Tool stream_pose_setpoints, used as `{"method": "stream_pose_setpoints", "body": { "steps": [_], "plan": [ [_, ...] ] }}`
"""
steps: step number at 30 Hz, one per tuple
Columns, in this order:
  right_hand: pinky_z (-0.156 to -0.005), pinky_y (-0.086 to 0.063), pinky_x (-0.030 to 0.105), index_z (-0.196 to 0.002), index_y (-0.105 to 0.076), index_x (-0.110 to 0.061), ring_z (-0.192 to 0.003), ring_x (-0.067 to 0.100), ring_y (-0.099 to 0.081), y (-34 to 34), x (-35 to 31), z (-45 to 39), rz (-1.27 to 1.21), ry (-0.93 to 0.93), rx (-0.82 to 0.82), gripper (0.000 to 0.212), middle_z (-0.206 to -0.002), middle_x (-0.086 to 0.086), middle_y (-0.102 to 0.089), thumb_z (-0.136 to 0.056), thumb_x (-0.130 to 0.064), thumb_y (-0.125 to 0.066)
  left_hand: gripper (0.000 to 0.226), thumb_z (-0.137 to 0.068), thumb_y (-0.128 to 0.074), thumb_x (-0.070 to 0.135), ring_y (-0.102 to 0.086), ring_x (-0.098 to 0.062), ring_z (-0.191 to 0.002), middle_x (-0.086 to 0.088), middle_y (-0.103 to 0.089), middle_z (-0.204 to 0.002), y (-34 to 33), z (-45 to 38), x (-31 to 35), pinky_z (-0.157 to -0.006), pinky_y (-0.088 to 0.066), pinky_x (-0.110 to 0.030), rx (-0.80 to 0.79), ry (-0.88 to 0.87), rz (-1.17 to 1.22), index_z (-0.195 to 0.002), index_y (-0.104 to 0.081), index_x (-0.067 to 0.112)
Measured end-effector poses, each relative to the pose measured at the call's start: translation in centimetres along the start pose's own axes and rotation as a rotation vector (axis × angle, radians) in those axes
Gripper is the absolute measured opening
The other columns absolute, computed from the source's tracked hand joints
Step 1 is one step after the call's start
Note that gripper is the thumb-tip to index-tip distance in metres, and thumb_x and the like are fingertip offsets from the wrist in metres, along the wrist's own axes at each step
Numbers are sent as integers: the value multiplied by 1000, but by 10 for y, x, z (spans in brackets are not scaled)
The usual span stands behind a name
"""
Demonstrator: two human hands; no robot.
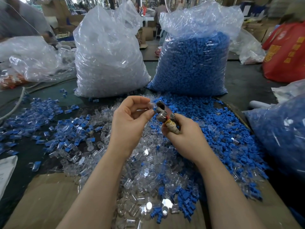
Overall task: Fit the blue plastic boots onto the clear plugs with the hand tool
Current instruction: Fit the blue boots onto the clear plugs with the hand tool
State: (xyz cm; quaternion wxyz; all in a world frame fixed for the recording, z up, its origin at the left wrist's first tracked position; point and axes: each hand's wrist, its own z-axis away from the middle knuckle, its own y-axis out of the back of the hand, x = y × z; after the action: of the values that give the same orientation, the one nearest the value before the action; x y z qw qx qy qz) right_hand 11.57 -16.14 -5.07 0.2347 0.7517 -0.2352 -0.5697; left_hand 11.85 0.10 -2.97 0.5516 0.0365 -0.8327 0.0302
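Observation:
My right hand (183, 134) grips a small metal hand tool (162, 111) by its wrapped handle, its jaws pointing up and left. My left hand (130, 116) pinches a clear plug (149, 105) between thumb and fingertips, right against the tool's jaws. A bit of a blue boot (154, 109) shows at the jaws beside the plug. Both hands hover over the table, above a heap of loose clear plugs (143, 164) and loose blue boots (219, 129).
A big bag of clear plugs (109, 60) and a big bag of blue boots (193, 63) stand behind the hands. Fitted blue-and-clear pieces (54, 123) lie scattered at left. Another blue-filled bag (280, 133) sits at right, a red bag (287, 53) behind it. Cardboard (46, 202) covers the near edge.

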Motion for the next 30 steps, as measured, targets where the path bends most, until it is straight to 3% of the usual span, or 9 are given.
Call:
{"method": "stream_pose_setpoints", "body": {
  "steps": [6, 15, 30],
  "plan": [
    [-67, -52, 44, -88, -61, -25, -70, 17, -58, 2, 1, 2, 47, 7, -2, 3, -73, -7, -63, -85, -23, -60, 31, -81, -73, -5, -71, -10, -91, 4, -76, -90, 4, -1, 1, -81, -55, -22, -36, 2, -17, -97, -67, 21],
    [-56, -48, 41, -84, -62, -24, -60, 23, -54, 4, -2, 5, 159, -11, 16, 13, -65, -1, -61, -79, -14, -56, 29, -82, -73, -3, -70, -4, -88, 8, -75, -88, 7, 0, 6, -76, -52, -15, -64, 8, -3, -96, -70, 22],
    [-70, -52, 47, -96, -58, -27, -75, 25, -59, 4, -3, 4, 20, -11, -53, 18, -82, -4, -65, -78, -22, -56, 35, -83, -71, -3, -72, -7, -88, 5, -76, -91, 4, -1, 5, -78, -54, -18, -69, 46, -1, -108, -64, 20]
  ]
}}
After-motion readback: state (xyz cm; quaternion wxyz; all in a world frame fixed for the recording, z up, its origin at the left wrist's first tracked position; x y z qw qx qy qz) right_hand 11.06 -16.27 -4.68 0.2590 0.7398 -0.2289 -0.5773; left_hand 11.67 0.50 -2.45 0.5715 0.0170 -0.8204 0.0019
